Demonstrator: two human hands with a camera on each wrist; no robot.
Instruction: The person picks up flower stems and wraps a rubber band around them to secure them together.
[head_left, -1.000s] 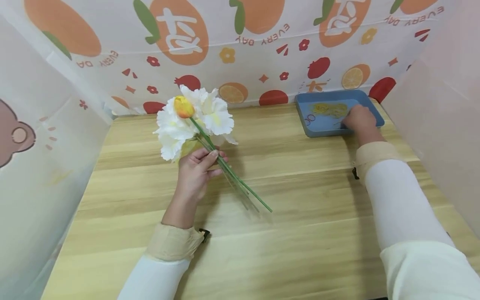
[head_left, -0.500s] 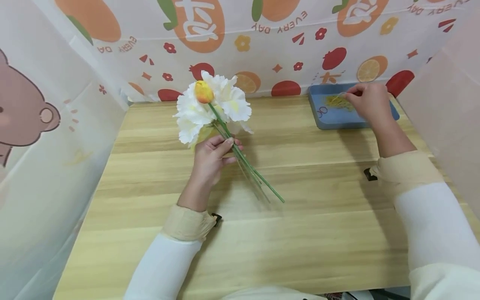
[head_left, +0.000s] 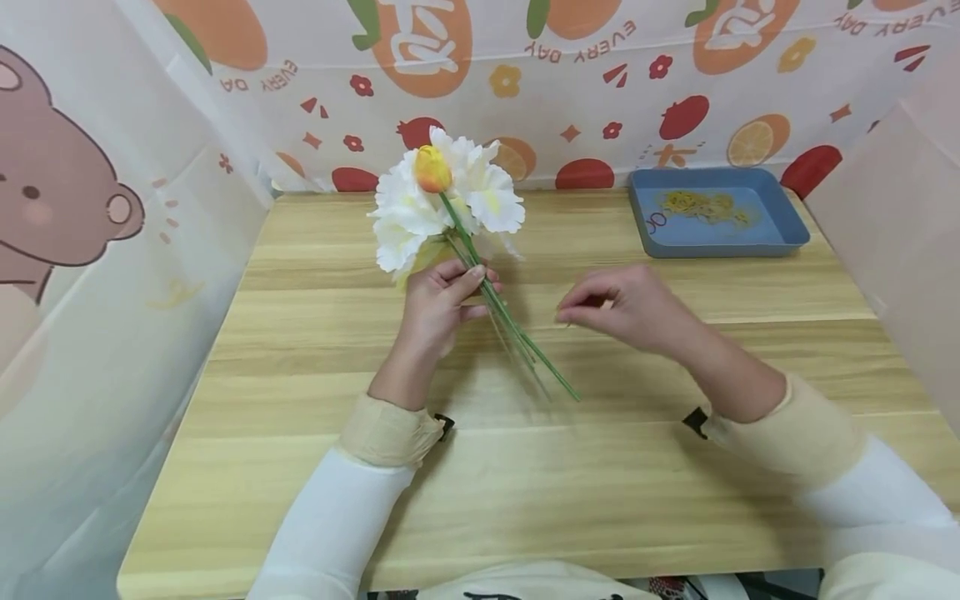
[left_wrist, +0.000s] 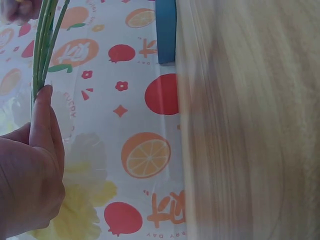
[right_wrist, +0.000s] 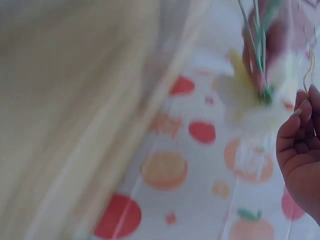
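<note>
My left hand (head_left: pixel 438 312) grips a small bunch of artificial flowers by the green stems (head_left: pixel 517 337), thumb pressed over them. Ruffled white flowers (head_left: pixel 405 208) and one yellow-orange tulip (head_left: pixel 432 169) spread above that hand, and the stem ends slant down to the right. To the right of the stems, apart from them, my right hand (head_left: pixel 637 308) pinches a thin yellow rubber band (right_wrist: pixel 306 75) between thumb and fingertips. The band shows as a narrow loop in the right wrist view but is barely visible in the head view.
A blue tray (head_left: pixel 750 250) stands at the back right of the wooden table (head_left: pixel 570 500), with a pile of yellow rubber bands (head_left: pixel 705 207) and a few red ones inside. A fruit-printed sheet (head_left: pixel 570 100) hangs behind the table, with pale sheets at both sides.
My right hand has come out of the tray with a rubber band and moved left and nearer, towards the stems. The left hand keeps its hold on the flowers. The head view has shifted slightly.
</note>
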